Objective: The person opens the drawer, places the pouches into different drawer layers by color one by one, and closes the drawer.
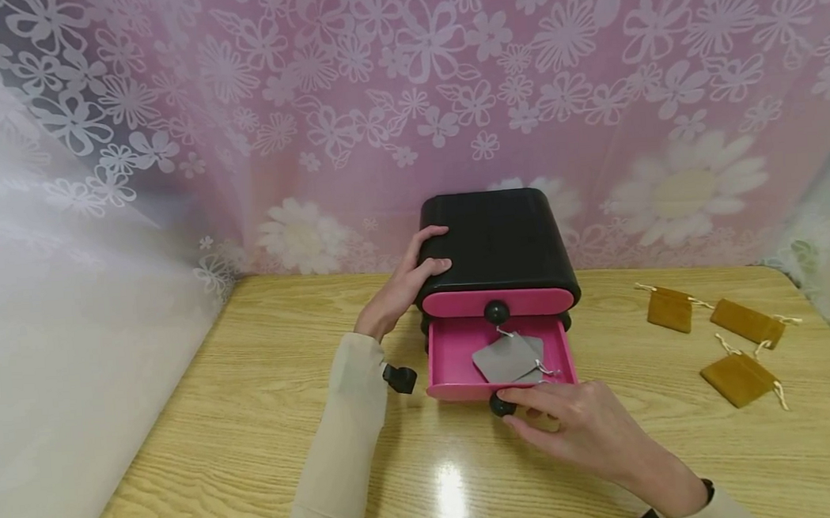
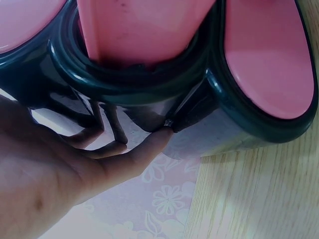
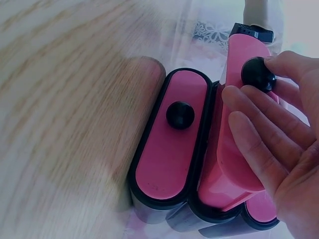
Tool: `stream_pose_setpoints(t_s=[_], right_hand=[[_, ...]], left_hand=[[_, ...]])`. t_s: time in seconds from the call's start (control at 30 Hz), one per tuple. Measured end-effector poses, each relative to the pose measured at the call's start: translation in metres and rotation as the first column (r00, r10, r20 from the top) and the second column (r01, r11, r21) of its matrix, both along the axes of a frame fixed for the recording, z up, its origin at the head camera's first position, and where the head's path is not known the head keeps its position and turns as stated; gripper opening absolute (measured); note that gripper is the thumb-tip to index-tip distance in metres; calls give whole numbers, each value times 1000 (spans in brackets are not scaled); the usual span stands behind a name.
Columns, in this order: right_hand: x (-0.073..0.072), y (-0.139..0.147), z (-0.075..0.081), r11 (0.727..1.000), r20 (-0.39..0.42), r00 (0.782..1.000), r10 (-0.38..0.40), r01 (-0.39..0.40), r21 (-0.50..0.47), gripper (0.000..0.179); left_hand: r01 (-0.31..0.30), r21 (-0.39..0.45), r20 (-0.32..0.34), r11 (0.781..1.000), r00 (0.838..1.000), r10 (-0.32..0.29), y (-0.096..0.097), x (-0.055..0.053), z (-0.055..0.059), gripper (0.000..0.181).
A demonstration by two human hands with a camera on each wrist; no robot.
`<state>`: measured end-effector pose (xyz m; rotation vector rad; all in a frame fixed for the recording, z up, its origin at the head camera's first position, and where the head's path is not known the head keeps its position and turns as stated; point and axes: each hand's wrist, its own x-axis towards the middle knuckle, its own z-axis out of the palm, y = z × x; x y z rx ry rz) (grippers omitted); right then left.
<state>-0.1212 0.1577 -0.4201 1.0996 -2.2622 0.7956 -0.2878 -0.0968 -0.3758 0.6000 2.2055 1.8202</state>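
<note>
Pink drawer [image 1: 455,355] was pulled out of the black cabinet's [image 1: 495,238] middle slot, gray pouches [image 1: 501,358] lying inside. Right hand [image 1: 585,427] had the drawer's black knob [image 1: 501,406] pinched pretty snugly, while the left hand [image 1: 411,281] just rested against the cabinet's left side, fingers apart.

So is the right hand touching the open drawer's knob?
Touching: the right wrist view shows the right hand with its thumb against the black knob.

3 brn pouches [image 1: 739,380] on wood tbl [image 1: 248,451]; pink flwr curtain [image 1: 392,118] bhd.
</note>
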Motion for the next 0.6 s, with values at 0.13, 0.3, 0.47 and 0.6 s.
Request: stream_pose_setpoints(t_s=[0.13, 0.3, 0.47, 0.6], right_hand=[[0, 0, 1, 1000, 5, 1000, 1, -1, -5, 19], [-1, -1, 1, 1000, 6, 1000, -8, 8, -7, 30], [-3, 0, 1, 1000, -4, 1000, -6, 6, -18, 19], [-7, 0, 0, 999, -23, 1000, 5, -6, -34, 33]], left_hand=[[3, 3, 2, 1000, 1000, -3, 0, 0, 0, 54], [2, 7, 3, 1000, 1000, -2, 0, 0, -1, 52], [3, 9, 5, 1000, 1000, -3, 0, 0, -1, 51], [2, 9, 6, 1000, 1000, -2, 1, 0, 0, 51]])
